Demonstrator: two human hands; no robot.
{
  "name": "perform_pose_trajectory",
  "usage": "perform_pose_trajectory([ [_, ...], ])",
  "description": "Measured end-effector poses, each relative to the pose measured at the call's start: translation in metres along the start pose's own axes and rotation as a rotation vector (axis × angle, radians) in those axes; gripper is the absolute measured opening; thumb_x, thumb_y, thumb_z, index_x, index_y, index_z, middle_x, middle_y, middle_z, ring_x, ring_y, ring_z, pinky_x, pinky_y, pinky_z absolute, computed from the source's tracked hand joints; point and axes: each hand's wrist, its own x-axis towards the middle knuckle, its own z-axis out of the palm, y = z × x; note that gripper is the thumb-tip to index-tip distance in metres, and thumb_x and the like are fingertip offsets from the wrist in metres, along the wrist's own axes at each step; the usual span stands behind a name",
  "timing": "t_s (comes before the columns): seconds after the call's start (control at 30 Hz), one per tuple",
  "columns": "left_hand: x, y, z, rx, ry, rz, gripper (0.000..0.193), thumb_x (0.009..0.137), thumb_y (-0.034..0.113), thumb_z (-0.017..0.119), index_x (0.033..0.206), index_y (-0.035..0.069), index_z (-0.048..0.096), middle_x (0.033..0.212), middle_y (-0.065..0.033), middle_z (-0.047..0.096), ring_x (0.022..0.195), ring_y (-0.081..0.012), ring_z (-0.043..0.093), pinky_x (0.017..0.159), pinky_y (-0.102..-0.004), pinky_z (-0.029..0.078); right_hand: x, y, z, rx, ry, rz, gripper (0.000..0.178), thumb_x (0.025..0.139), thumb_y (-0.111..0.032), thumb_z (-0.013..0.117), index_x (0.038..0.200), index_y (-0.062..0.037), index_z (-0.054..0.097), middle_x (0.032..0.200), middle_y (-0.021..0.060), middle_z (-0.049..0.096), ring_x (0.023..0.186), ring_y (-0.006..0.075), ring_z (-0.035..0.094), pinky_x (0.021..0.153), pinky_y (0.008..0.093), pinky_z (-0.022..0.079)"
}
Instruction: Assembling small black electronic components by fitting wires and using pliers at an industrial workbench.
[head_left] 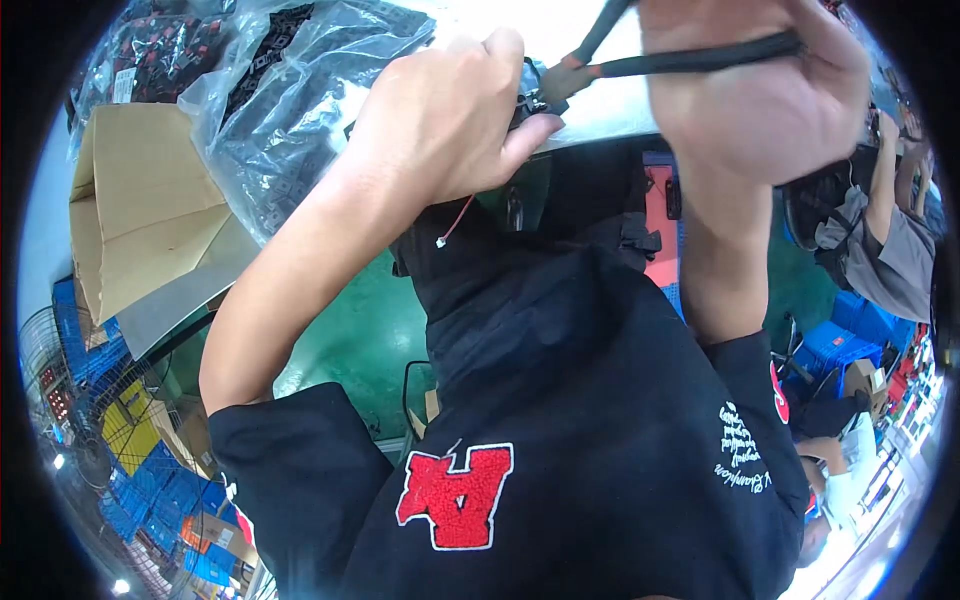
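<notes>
My left hand [440,115] is closed around a small black part [530,104] at the near edge of the white table, and the palm side is hidden. A thin red wire with a small white connector [441,242] hangs below that hand. My right hand [755,95], somewhat blurred, grips a pair of pliers [690,60] with dark handles spread apart. The jaws of the pliers touch or nearly touch the black part beside my left thumb; I cannot tell whether they hold it.
Clear plastic bags [300,120] of small dark parts lie at the left of the table [610,115]. An opened cardboard box [145,200] stands at the left, above a wire fan guard [85,430]. Blue crates [840,345] and other people are at the right.
</notes>
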Motion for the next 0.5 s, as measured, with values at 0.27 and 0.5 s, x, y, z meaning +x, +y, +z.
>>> perform_pose_trajectory([
  [0.27,0.005,0.002,0.001,0.033,0.002,0.002,0.053,0.092,0.048,0.064,0.099,-0.004,0.055,0.079,-0.0219,0.066,0.073,-0.0377,0.07,0.062,-0.0429,0.057,0.005,0.001,-0.018,0.552,0.083,0.215,0.061,0.091,-0.042,0.041,0.125,0.0072,0.055,0.108,0.0209,0.065,0.086,0.021,0.055,0.075,0.0315,0.043],
  [0.5,0.013,0.009,-0.028,-0.027,-0.19,-0.108,0.05,0.091,0.044,0.063,0.094,-0.005,0.052,0.077,-0.0254,0.064,0.067,-0.0409,0.067,0.059,-0.0452,0.055,0.006,0.014,-0.022,0.681,-0.049,0.263,0.063,0.092,-0.043,0.038,0.125,0.0085,0.055,0.109,0.022,0.068,0.088,0.0209,0.057,0.076,0.0314,0.045],
])
